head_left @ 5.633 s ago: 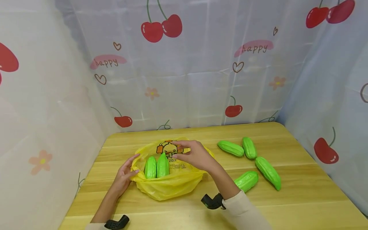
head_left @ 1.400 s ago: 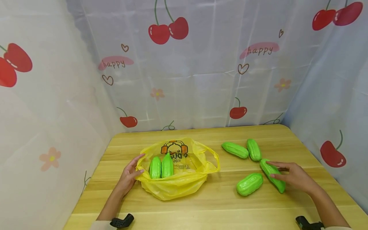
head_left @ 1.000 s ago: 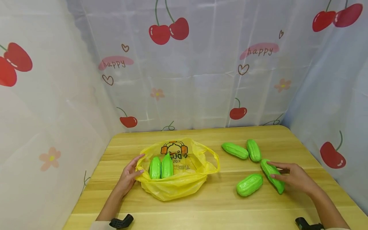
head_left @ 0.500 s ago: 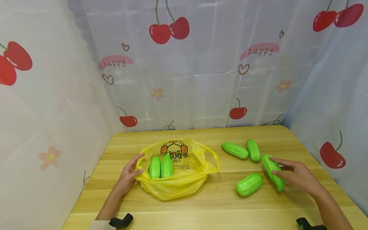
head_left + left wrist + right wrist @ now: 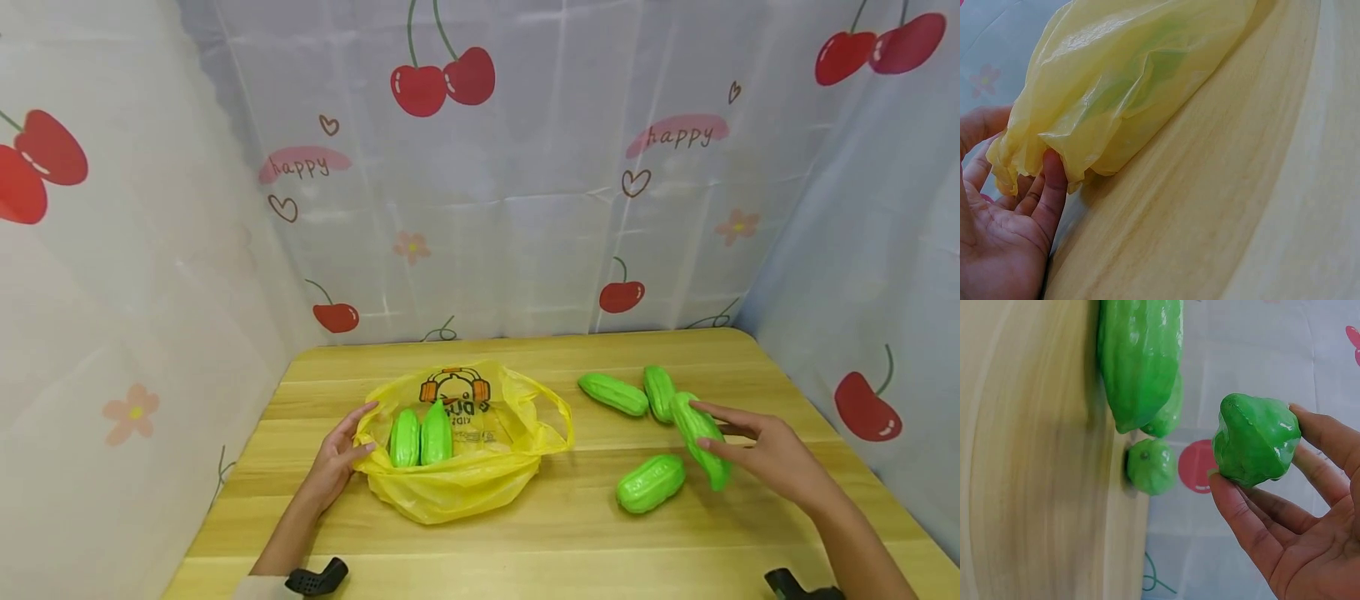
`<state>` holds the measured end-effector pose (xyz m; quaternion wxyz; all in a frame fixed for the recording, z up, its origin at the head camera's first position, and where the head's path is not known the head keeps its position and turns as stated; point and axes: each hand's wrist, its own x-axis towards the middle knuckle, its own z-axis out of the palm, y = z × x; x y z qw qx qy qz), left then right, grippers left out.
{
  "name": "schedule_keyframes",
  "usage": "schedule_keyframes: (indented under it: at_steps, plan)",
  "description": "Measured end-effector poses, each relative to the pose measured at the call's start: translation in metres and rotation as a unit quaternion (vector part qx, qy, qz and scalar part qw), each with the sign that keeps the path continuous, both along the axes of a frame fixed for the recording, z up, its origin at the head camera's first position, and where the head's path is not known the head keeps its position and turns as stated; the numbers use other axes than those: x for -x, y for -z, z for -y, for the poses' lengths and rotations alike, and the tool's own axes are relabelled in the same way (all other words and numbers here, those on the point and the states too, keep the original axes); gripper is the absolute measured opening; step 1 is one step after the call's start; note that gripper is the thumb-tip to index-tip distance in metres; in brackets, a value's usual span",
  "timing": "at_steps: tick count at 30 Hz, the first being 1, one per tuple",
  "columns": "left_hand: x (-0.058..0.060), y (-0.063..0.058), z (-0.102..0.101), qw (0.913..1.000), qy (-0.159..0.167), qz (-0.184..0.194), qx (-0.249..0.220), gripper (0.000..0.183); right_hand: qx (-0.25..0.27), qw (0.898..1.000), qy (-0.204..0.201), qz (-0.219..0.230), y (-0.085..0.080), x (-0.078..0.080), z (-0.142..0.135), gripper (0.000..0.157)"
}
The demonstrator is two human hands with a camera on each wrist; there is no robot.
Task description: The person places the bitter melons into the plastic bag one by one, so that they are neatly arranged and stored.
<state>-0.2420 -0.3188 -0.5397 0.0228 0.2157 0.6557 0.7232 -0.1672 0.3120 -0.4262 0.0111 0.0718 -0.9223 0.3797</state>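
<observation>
My right hand point(image 5: 776, 458) holds a ribbed green bitter melon point(image 5: 697, 437) between thumb and fingers. In the right wrist view that bitter melon point(image 5: 1255, 440) is off the table, its end facing the camera. My left hand point(image 5: 333, 462) grips the left edge of a yellow plastic bag point(image 5: 450, 492). The left wrist view has the fingers point(image 5: 1054, 187) at the bag's gathered rim. Two bitter melons stand side by side inside the open bag, the left one point(image 5: 405, 437) rounded at the top, the right one point(image 5: 437, 433) pointed. A printed duck with headphones shows on the bag's inner wall.
Three more bitter melons lie on the wooden table point(image 5: 570, 542) right of the bag: one nearer me point(image 5: 650, 483), one at the back point(image 5: 613, 394), and one point(image 5: 659, 393) just behind the held melon. A cherry-print curtain point(image 5: 525, 250) encloses the table's back and sides.
My right hand went from over the bag to the melon at the right, took hold of it, and has lifted it slightly up and to the left. The left hand keeps its place at the bag.
</observation>
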Motion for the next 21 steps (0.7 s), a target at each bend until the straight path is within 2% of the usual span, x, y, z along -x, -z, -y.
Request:
schedule_keyframes:
  at_steps: [15,21]
  plan:
    - [-0.001,-0.002,-0.001,0.9999,-0.007,0.004,0.009,0.063,-0.007,1.000,-0.016,-0.025,-0.013,0.005,0.014,0.056]
    - [-0.001,-0.001,-0.001,1.0000,-0.006,0.003,0.006,0.063,0.015,0.999,-0.025,-0.023,-0.019,0.003,0.023,0.056]
